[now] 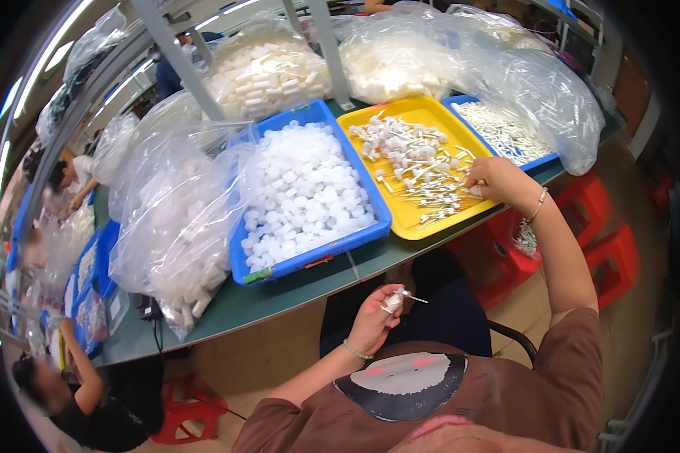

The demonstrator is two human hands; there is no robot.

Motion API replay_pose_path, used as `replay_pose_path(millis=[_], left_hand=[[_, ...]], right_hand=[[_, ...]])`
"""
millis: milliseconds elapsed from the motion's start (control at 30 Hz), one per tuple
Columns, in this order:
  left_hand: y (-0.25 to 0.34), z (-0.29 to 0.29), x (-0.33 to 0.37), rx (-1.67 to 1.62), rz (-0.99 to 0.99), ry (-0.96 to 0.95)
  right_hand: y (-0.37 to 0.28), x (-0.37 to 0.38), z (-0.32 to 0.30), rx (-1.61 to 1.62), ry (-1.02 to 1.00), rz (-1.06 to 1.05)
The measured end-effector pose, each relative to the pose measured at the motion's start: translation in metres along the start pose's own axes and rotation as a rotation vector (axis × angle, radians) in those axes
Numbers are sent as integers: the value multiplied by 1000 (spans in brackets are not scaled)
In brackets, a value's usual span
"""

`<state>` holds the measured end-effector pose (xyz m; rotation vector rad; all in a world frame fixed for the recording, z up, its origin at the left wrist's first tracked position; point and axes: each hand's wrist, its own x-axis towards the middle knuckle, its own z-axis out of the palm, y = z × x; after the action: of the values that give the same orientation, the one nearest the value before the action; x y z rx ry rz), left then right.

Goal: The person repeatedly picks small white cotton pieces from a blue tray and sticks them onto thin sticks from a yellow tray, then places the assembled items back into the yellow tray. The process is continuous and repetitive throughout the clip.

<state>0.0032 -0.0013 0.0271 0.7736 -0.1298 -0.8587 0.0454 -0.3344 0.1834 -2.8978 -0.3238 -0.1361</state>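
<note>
My left hand [372, 323] is closed around a small white plastic piece with a thin white stem [415, 298] poking out, held over my lap below the table edge. My right hand [504, 183] reaches over the right side of a yellow tray [409, 229], its fingers bent and pressed together. What they pinch, if anything, is too small to make out. In the yellow tray lie thin-stemmed white pieces [438, 198], many with round white ends. To its left stands a blue tray [310, 266] heaped with translucent white caps [302, 189].
Another blue tray [540, 162] with small white parts [499, 130] stands far right, partly under a clear plastic bag [551, 98]. Bags of white cylinders [268, 75] line the back; another bag [181, 219] slumps at left. Red stools [612, 260] stand at right. A person [75, 385] works at left.
</note>
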Motion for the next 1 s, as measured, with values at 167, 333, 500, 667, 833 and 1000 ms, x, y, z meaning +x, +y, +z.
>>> replay_pose_path(millis=[167, 333, 500, 667, 833, 1000], left_hand=[[1, -3, -2, -25, 11, -34], [-1, -7, -2, 5, 5, -18], [4, -8, -2, -44, 10, -68], [7, -5, 0, -89, 62, -144], [10, -7, -2, -162, 122, -98], [6, -1, -3, -185, 166, -75]], right_hand=[[-3, 10, 5, -12, 55, -63], [-5, 10, 8, 53, 76, 43], [3, 3, 9, 121, 144, 3], [1, -12, 10, 224, 441, 50], [-116, -42, 20, 254, 502, -194], [-154, -75, 96, 609, 397, 0]])
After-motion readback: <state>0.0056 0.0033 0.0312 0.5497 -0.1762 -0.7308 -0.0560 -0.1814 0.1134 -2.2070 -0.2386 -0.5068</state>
